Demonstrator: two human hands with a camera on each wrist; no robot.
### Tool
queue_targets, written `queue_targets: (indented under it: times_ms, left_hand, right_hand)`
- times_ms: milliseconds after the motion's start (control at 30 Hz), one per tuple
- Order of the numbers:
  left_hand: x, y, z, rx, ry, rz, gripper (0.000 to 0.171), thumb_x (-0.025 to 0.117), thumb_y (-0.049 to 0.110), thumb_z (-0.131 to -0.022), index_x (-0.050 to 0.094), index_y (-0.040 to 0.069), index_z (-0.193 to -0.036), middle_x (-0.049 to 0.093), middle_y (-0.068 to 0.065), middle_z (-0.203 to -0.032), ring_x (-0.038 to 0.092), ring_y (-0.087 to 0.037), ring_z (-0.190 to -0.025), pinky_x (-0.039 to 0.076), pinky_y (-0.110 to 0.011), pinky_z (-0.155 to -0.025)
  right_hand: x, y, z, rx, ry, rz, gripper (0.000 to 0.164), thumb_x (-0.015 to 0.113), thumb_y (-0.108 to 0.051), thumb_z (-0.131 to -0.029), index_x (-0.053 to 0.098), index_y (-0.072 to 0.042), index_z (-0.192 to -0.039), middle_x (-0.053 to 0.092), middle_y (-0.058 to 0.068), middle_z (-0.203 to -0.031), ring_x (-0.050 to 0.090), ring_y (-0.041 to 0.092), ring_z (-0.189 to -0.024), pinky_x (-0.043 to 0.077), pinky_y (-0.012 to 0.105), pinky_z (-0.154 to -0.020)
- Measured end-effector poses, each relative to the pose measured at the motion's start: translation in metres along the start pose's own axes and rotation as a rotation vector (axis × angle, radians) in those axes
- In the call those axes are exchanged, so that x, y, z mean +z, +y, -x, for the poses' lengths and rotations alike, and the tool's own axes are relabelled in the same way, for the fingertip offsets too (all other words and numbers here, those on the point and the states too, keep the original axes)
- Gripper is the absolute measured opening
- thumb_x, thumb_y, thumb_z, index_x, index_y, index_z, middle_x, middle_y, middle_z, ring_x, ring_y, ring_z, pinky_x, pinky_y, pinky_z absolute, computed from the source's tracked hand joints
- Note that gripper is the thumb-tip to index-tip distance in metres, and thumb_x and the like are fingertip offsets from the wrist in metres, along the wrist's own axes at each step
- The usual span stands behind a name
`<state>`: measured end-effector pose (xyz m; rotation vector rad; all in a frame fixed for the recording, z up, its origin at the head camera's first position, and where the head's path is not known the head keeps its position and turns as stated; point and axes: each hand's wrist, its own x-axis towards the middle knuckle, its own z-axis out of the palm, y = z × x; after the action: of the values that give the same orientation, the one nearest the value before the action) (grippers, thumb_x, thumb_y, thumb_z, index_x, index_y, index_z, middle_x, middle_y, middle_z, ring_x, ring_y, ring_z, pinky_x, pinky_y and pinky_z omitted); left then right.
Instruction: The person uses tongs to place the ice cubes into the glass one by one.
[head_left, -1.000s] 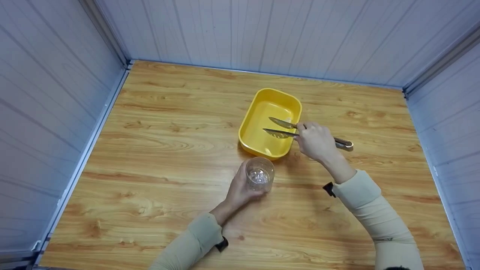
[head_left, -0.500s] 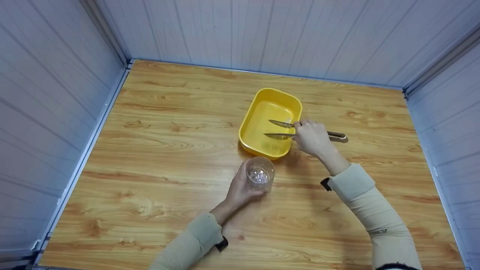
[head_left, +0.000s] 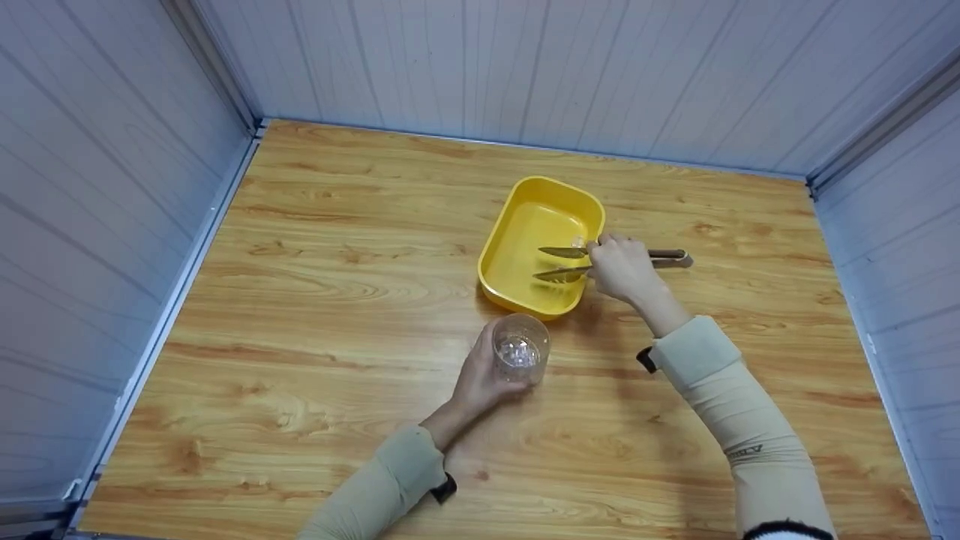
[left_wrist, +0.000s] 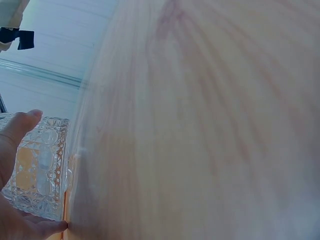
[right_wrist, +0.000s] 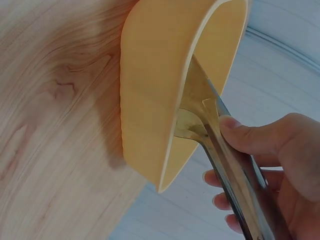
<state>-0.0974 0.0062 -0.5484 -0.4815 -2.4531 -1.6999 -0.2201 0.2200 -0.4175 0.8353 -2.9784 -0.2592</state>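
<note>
My left hand [head_left: 477,379] holds a clear, patterned glass [head_left: 520,351] upright on the table, thumb and fingers around its sides. In the left wrist view the glass's cut pattern [left_wrist: 49,136] shows between thumb and fingers. My right hand [head_left: 621,268] grips metal tongs [head_left: 564,253] around their arms. The tong tips stand apart, inside the yellow bin [head_left: 491,244]. Near the bin's right wall lies a small clear piece [head_left: 577,241], too small to identify. In the right wrist view, part of the tongs [right_wrist: 227,165] goes behind the bin's wall [right_wrist: 152,90].
The wood-patterned table [head_left: 315,300] is enclosed by white panels at the back [head_left: 495,67], left [head_left: 97,187] and right [head_left: 892,247]. The glass stands just in front of the bin's near end.
My right hand has moved slightly left and away from me, turning the tongs so they point more level across the bin. The left hand and glass have stayed put.
</note>
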Motion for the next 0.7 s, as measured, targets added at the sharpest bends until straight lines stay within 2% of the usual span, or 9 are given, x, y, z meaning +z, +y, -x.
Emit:
queue_targets:
  times_ms: [300,533,700]
  left_hand:
    - [0.001,-0.001,0.000,0.002,0.006,-0.001,0.100,0.084,0.022,-0.051,0.028,0.002,-0.131,0.044,-0.011,-0.125,0.042,-0.023,-0.115,0.032,-0.037,-0.098]
    - [0.000,0.001,-0.001,-0.013,0.003,0.015,0.101,0.085,0.021,-0.048,0.029,0.005,-0.131,0.044,-0.010,-0.124,0.043,-0.022,-0.114,0.034,-0.037,-0.096]
    - [0.000,0.001,0.000,-0.026,0.008,0.002,0.103,0.086,0.024,-0.048,0.028,0.002,-0.131,0.045,-0.011,-0.123,0.044,-0.023,-0.113,0.035,-0.038,-0.095]
  right_hand:
    - [0.005,0.004,-0.006,0.016,-0.081,0.000,0.031,0.067,-0.020,-0.076,0.060,0.002,-0.097,0.057,0.019,-0.087,0.054,0.034,-0.081,0.046,0.047,-0.063]
    - [0.006,0.004,-0.009,0.023,-0.063,0.005,0.025,0.068,-0.017,-0.075,0.061,0.001,-0.092,0.058,0.017,-0.085,0.054,0.034,-0.081,0.045,0.046,-0.060]
    - [0.006,0.004,-0.011,0.039,-0.085,-0.010,0.024,0.067,-0.016,-0.076,0.061,0.001,-0.092,0.058,0.017,-0.086,0.054,0.035,-0.083,0.045,0.046,-0.061]
